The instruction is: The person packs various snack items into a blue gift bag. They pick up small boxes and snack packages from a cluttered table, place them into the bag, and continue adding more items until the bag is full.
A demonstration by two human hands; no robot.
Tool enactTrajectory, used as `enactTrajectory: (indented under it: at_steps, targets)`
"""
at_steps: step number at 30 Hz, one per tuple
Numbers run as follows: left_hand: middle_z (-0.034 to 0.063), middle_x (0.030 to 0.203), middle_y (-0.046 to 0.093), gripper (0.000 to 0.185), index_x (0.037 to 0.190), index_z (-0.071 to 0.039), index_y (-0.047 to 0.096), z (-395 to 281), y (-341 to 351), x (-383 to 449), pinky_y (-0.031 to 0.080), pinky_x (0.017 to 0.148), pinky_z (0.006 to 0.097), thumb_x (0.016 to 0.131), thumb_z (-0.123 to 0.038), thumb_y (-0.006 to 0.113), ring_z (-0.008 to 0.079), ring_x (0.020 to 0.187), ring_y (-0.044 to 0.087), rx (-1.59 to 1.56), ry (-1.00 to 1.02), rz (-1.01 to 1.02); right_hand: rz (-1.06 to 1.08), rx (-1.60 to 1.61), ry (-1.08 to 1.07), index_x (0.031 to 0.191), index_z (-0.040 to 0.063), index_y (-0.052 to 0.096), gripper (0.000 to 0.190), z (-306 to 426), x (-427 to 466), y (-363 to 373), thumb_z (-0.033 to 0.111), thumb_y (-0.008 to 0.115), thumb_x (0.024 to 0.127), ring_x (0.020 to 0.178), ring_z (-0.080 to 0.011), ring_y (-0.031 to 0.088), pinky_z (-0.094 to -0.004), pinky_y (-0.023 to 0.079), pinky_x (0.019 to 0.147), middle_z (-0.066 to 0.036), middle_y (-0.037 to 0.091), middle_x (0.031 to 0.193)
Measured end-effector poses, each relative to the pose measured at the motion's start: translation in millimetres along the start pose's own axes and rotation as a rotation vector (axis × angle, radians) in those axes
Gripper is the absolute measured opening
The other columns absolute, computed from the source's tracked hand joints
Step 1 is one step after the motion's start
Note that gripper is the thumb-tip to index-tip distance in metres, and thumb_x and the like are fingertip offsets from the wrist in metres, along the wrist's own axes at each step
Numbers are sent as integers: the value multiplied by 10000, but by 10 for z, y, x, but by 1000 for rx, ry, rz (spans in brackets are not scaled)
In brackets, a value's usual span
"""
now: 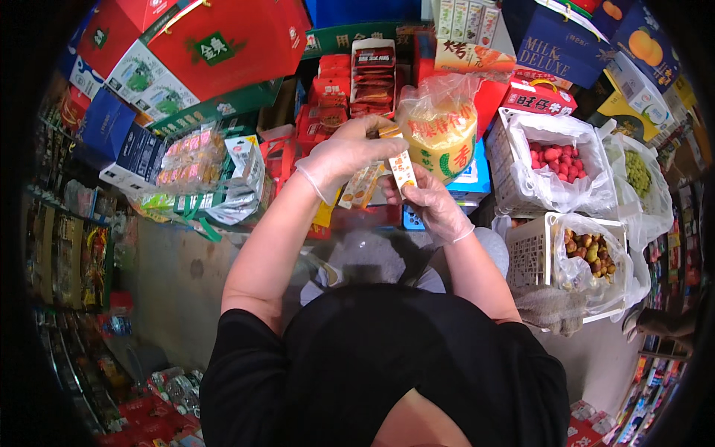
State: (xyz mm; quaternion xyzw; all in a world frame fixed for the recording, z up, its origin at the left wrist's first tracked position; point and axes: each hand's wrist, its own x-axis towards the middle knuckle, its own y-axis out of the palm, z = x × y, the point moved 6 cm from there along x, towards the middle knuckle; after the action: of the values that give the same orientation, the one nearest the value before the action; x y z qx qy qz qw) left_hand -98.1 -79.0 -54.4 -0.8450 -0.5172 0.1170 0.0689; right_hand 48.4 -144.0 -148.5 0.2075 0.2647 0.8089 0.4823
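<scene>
Both my hands wear thin clear plastic gloves. A slim white carton with orange print [401, 165] is held between them above the goods. My left hand [357, 151] pinches its upper end with thumb and fingers. My right hand [433, 201] grips the lower end, the thumb lying across its face. Beneath them lie similar small orange-and-white cartons [360, 187], partly hidden by my left hand. Just beyond the carton stands a clear plastic bag of yellow grain [447, 125] with printed lettering. An open display box of red packets [373, 84] stands farther back.
On the right, white plastic crates hold red fruit [557, 162] and brownish fruit [589, 254], with bagged green grapes [637, 173] alongside. Large red gift boxes [234, 44] and packaged pastries [192, 153] are at left. Another person's leg [665, 324] shows at far right.
</scene>
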Motion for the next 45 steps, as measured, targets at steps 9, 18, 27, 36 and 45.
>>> enactTrajectory:
  at_steps: [9,18,27,36,45]
  targets:
    - [126,1191,739,609,1326,76,645,-214,-90,122,558,977,356,877,-277,857,187,1095,695,237,22,63,90,-5,-57,1417,36,606,751,63,40,74,421,883,835,1110,-146,640,-310,500,995,-50,691,1227]
    - [33,1163,704,555,1334,-11,658,-1764,-330,471,460,884,264,934,-376,781,105,1029,615,182,320,-71,44,33,-42,1589,25,412,910,23,-5,-41,468,822,908,1275,-206,627,-336,509,1040,-131,626,1408]
    - [45,1165,689,658,1355,12,641,-2358,-367,1605,449,942,293,930,-473,773,125,1044,587,367,371,-190,161,115,98,1567,20,457,818,-211,96,67,393,813,932,1215,-190,632,-337,505,1059,-126,645,1391]
    - [179,1331,700,686,1400,46,637,-2142,96,2687,474,1089,341,882,-351,847,253,1232,663,454,259,52,205,147,156,1543,38,497,654,-331,252,8,266,775,996,1209,-169,649,-315,516,1049,-107,676,1386]
    - [174,1278,720,595,1328,19,674,-1832,227,3467,502,1058,354,872,-319,854,282,1197,687,616,263,79,214,138,198,1570,58,475,639,-178,279,-19,293,722,1029,1291,-195,621,-338,486,1085,-125,637,1454]
